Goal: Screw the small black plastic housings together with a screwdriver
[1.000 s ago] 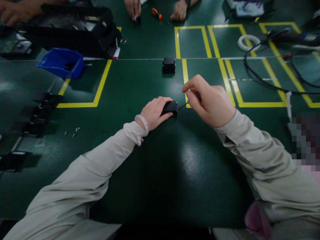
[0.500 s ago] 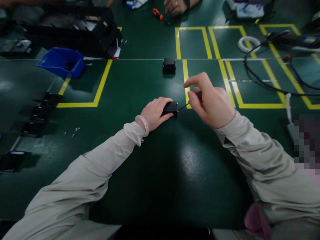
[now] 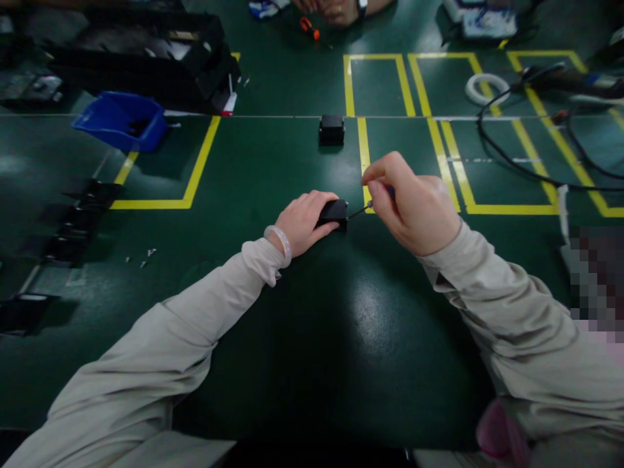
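Note:
My left hand (image 3: 303, 224) is wrapped round a small black box (image 3: 334, 212) lying on the green table, its right end showing. My right hand (image 3: 414, 205) is closed on a screwdriver (image 3: 359, 212), whose thin shaft points left and down to the box's right end; the handle is mostly hidden by my fingers. A similar black box (image 3: 331, 130) stands farther back on the table. Several small screws (image 3: 146, 257) lie to the left of my left forearm.
A blue bin (image 3: 121, 123) and black trays (image 3: 146, 62) stand at the back left. Black parts (image 3: 78, 224) line the left side. Another person's hands (image 3: 336, 10) are behind an orange-handled tool (image 3: 309, 28). Tape roll (image 3: 472, 90) and cables (image 3: 507, 153) lie right.
The fingers of my right hand have shifted slightly down and curled a little around the screwdriver. My left hand keeps its hold. The other person's hands have moved left.

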Demonstrator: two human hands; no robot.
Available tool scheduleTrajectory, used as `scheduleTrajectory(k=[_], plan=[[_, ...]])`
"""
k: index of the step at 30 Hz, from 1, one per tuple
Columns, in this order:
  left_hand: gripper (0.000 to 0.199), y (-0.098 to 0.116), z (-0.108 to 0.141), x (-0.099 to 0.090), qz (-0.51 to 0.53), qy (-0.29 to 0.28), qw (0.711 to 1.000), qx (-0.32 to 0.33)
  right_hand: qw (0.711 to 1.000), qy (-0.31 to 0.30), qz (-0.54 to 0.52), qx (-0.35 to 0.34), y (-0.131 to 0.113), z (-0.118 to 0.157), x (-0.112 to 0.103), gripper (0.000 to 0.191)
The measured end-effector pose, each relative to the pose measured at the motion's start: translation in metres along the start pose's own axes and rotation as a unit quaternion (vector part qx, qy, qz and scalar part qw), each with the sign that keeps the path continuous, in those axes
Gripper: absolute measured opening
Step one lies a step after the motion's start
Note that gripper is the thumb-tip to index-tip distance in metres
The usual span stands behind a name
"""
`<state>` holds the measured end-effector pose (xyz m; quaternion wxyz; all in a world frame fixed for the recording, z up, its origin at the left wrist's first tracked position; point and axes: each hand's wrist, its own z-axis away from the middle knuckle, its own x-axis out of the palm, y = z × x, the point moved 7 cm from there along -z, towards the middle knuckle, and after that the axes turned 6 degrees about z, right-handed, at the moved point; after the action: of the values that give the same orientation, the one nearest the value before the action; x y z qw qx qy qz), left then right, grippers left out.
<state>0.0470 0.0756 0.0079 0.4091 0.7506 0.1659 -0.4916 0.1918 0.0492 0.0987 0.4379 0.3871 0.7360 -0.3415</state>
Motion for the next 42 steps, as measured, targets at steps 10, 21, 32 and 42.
scheduleTrajectory(k=[10, 21, 32, 42], plan=[[0.041, 0.0005, 0.0008, -0.0005, 0.005, 0.001, 1.000, 0.001, 1.000, -0.011, 0.026, 0.002, -0.0027, -0.0008, -0.0029, 0.036], [0.041, 0.0015, 0.0007, -0.0007, 0.005, -0.003, 1.000, -0.003, 1.000, -0.020, 0.017, 0.015, 0.0017, -0.0010, -0.0002, 0.039], [0.041, 0.0018, 0.0012, -0.0015, -0.001, 0.001, 1.000, 0.002, 1.000, -0.017, 0.004, -0.002, -0.0005, -0.0015, -0.0011, 0.032], [0.041, 0.0007, 0.0007, -0.0009, -0.001, 0.001, 1.000, -0.001, 1.000, -0.025, 0.000, 0.004, 0.0001, -0.0012, 0.0001, 0.035]])
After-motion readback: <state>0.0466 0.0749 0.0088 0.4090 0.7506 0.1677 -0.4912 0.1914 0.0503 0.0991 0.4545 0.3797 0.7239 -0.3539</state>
